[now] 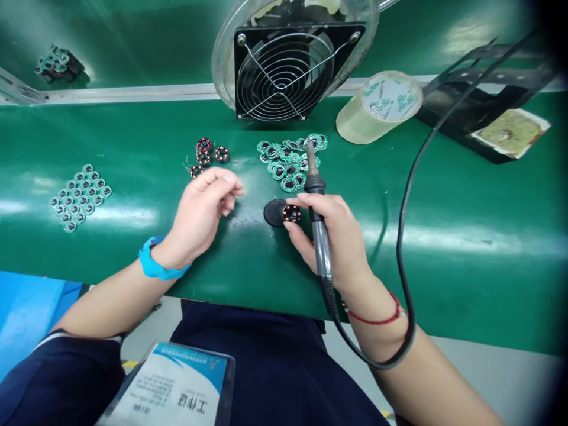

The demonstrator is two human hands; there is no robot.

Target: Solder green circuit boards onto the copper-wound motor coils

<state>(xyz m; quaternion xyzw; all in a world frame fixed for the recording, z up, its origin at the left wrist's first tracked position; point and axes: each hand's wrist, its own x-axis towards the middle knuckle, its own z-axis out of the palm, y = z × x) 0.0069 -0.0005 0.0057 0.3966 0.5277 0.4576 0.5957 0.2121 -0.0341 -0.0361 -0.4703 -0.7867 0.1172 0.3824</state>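
My right hand [335,236] grips a soldering iron [316,195], tip pointing up and away. The same hand's fingertips pinch a small round copper-wound coil [291,213] over a black round pad [274,212]. My left hand [202,213], with a blue wristband, hovers left of the pad. Its fingers are curled together, perhaps around a thin wire that I cannot make out. A pile of small round green circuit boards [289,158] lies just beyond the iron's tip. Several loose coils [205,154] lie beyond my left hand.
A black fan [288,71] in a clear housing stands at the back. A tape roll [379,106] and a soldering stand with sponge [510,133] are at the right. A neat group of boards [80,196] lies at the left. The iron's black cable [402,236] loops around my right wrist.
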